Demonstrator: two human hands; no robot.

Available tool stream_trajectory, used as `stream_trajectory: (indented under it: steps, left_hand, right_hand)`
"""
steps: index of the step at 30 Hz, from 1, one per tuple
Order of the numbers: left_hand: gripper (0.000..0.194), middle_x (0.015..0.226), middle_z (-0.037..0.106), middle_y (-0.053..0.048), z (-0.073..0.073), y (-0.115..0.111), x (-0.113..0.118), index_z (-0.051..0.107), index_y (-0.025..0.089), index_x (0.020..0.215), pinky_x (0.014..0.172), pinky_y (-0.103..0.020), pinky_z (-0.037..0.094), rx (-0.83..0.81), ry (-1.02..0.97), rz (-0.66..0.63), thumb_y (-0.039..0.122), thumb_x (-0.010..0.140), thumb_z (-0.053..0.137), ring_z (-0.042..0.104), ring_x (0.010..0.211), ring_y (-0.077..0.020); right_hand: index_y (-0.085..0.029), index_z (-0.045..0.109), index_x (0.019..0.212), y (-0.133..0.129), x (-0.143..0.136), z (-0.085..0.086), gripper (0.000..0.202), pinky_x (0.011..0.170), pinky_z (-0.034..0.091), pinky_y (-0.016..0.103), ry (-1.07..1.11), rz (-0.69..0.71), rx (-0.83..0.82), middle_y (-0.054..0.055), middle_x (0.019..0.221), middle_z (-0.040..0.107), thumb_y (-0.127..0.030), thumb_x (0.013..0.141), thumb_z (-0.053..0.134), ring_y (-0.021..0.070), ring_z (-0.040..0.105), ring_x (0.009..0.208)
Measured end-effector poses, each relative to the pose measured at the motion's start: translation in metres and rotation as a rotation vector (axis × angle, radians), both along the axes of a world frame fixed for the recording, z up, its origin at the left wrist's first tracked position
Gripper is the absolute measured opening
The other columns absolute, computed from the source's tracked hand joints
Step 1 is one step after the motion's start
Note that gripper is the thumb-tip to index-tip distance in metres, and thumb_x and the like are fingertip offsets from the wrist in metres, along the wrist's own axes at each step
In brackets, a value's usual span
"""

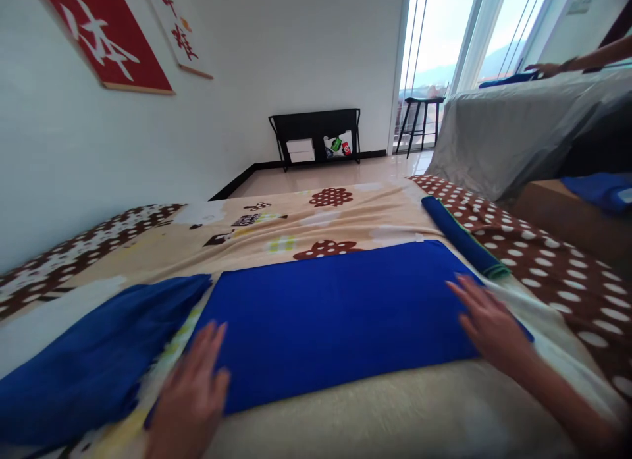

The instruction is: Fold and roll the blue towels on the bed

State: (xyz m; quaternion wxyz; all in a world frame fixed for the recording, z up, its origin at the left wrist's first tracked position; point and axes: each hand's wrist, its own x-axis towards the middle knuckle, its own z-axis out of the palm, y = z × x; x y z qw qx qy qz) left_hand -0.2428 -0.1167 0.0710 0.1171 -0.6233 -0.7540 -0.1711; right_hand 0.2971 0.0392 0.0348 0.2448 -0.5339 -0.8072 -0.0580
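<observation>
A blue cloth [336,314] lies spread flat in front of me on a patterned blanket [276,215]. My left hand [195,386] is over its near left edge, somewhat blurred, with fingers stretched out. Over the right edge of the cloth is my right hand [488,317], fingers spread and nothing held. Whether either palm presses on the fabric I cannot tell. A second blue cloth [93,353] lies loosely bunched to the left. Beyond my right hand rests a dark blue cloth folded into a narrow strip [461,235], with a green edge.
At the upper right another person's hand [548,69] is on a blue cloth [511,81] atop a plastic-covered surface [494,110]. A cardboard box [548,205] with blue fabric [600,190] stands below. A black rack [316,123] and stool [419,116] are at the back.
</observation>
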Motion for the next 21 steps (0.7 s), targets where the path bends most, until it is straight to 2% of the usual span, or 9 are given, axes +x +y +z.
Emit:
stream_trajectory:
  steps: [2, 4, 6, 7, 10, 12, 16, 18, 21]
  left_hand:
    - [0.066, 0.161, 0.022, 0.002, 0.023, 0.065, 0.071, 0.023, 0.027, 0.153, 0.119, -0.046, 0.024, -0.16, -0.029, -0.152, 0.032, 0.087, 0.03, 0.022, 0.148, -0.0207]
    - [0.066, 0.162, 0.019, -0.001, 0.031, 0.13, 0.13, 0.025, 0.022, 0.153, 0.121, -0.045, 0.015, -0.292, -0.033, -0.248, 0.026, 0.087, 0.033, 0.017, 0.149, -0.0195]
    - [0.062, 0.16, 0.025, -0.003, 0.023, 0.181, 0.161, 0.029, 0.02, 0.151, 0.12, -0.04, 0.017, -0.344, -0.035, -0.299, 0.026, 0.09, 0.034, 0.021, 0.148, -0.0176]
    - [0.059, 0.159, 0.028, -0.003, 0.016, 0.199, 0.161, 0.032, 0.021, 0.15, 0.119, -0.039, 0.02, -0.365, -0.038, -0.31, 0.029, 0.091, 0.034, 0.024, 0.147, -0.0167]
    - [0.054, 0.158, 0.031, 0.001, -0.004, 0.219, 0.106, 0.035, 0.031, 0.148, 0.118, -0.041, 0.022, -0.405, -0.046, -0.278, 0.041, 0.095, 0.031, 0.026, 0.146, -0.0166]
    - [0.055, 0.158, 0.03, 0.0, -0.009, 0.21, 0.036, 0.035, 0.031, 0.148, 0.118, -0.048, 0.019, -0.401, -0.053, -0.181, 0.045, 0.095, 0.029, 0.025, 0.147, -0.02]
    - [0.066, 0.157, 0.031, -0.011, -0.014, 0.18, -0.096, 0.033, 0.016, 0.15, 0.115, -0.06, 0.019, -0.375, -0.077, 0.069, 0.049, 0.093, 0.023, 0.024, 0.147, -0.0297]
    - [0.071, 0.159, 0.027, -0.011, -0.021, 0.173, -0.131, 0.027, 0.015, 0.152, 0.113, -0.062, 0.023, -0.358, -0.092, 0.136, 0.053, 0.093, 0.019, 0.021, 0.147, -0.0317]
    - [0.072, 0.16, 0.024, -0.008, -0.031, 0.177, -0.144, 0.024, 0.018, 0.153, 0.114, -0.061, 0.023, -0.334, -0.101, 0.166, 0.057, 0.092, 0.018, 0.019, 0.148, -0.0299]
  right_hand:
    - [-0.021, 0.038, 0.148, 0.021, -0.088, 0.028, 0.058, 0.115, 0.027, 0.052, -0.033, 0.235, -0.15, 0.008, 0.158, 0.028, -0.028, 0.09, 0.038, 0.0267, 0.026, 0.145]
    - [-0.02, 0.044, 0.144, 0.043, -0.169, 0.043, 0.054, 0.116, 0.026, 0.042, -0.068, 0.374, -0.18, 0.003, 0.157, 0.032, -0.027, 0.09, 0.04, 0.0224, 0.029, 0.144]
    - [-0.022, 0.047, 0.142, 0.065, -0.218, 0.042, 0.051, 0.114, 0.029, 0.036, -0.094, 0.447, -0.2, -0.003, 0.153, 0.038, -0.028, 0.093, 0.037, 0.0206, 0.033, 0.142]
    - [-0.024, 0.047, 0.141, 0.076, -0.227, 0.038, 0.049, 0.113, 0.03, 0.034, -0.104, 0.465, -0.209, -0.005, 0.152, 0.04, -0.029, 0.094, 0.036, 0.0202, 0.035, 0.141]
    - [-0.026, 0.048, 0.141, 0.116, -0.189, 0.021, 0.048, 0.113, 0.03, 0.033, -0.122, 0.435, -0.24, -0.004, 0.151, 0.042, -0.037, 0.096, 0.038, 0.0199, 0.038, 0.139]
    - [-0.026, 0.047, 0.143, 0.144, -0.129, 0.011, 0.05, 0.115, 0.028, 0.036, -0.119, 0.32, -0.26, 0.0, 0.151, 0.042, -0.043, 0.097, 0.037, 0.0207, 0.038, 0.139]
    - [-0.022, 0.04, 0.148, 0.189, -0.017, -0.01, 0.062, 0.117, 0.026, 0.047, -0.1, 0.013, -0.292, 0.009, 0.154, 0.036, -0.055, 0.096, 0.029, 0.0256, 0.032, 0.143]
    - [-0.022, 0.036, 0.15, 0.2, 0.007, -0.023, 0.066, 0.117, 0.024, 0.047, -0.104, -0.067, -0.302, 0.008, 0.156, 0.031, -0.058, 0.096, 0.025, 0.0253, 0.027, 0.145]
    - [-0.024, 0.033, 0.151, 0.208, 0.009, -0.036, 0.068, 0.119, 0.021, 0.043, -0.12, -0.106, -0.299, 0.006, 0.158, 0.028, -0.061, 0.095, 0.023, 0.022, 0.024, 0.146]
